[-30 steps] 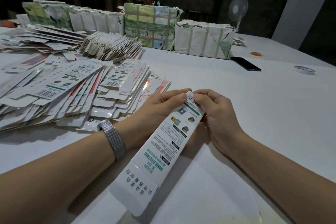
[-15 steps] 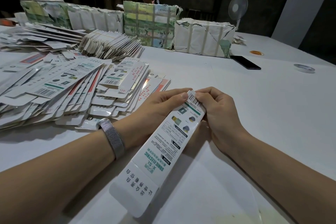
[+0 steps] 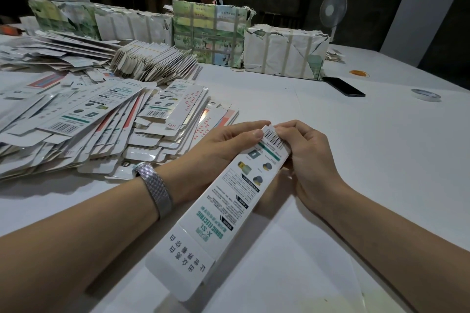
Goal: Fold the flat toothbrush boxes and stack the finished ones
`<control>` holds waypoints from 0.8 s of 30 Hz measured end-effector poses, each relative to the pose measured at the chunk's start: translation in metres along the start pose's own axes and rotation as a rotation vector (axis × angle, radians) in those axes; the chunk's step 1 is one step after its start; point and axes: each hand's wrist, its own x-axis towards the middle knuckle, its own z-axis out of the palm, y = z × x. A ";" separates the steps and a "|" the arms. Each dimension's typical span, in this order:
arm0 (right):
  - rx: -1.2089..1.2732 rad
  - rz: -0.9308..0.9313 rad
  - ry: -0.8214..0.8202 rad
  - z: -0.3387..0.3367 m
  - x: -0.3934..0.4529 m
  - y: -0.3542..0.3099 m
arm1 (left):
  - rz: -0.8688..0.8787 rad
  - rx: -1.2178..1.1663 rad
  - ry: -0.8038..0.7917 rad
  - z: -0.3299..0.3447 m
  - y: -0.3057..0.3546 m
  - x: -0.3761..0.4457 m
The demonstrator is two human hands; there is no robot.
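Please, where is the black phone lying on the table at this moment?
In the head view the black phone lies flat on the white table, far right, just in front of the white wrapped bundle and left of the tape roll.

Your left hand (image 3: 223,145) and right hand (image 3: 307,157) meet fingertip to fingertip, fingers curled, seemingly pinching; both forearms rest low.

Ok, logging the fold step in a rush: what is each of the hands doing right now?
Left hand: pinching the far end of the toothbrush box.
Right hand: pinching the same end of that box.
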 end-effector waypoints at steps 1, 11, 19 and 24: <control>0.007 -0.006 -0.003 0.000 0.000 0.000 | -0.002 0.016 0.005 -0.001 0.000 0.000; -0.052 -0.052 -0.065 0.002 0.000 -0.001 | 0.029 0.082 0.009 -0.006 0.000 0.003; -0.064 -0.019 -0.165 0.000 0.000 0.000 | 0.068 0.049 0.031 -0.008 -0.001 0.005; -0.040 -0.044 -0.133 0.001 0.000 0.005 | 0.084 0.002 0.074 -0.003 0.000 0.004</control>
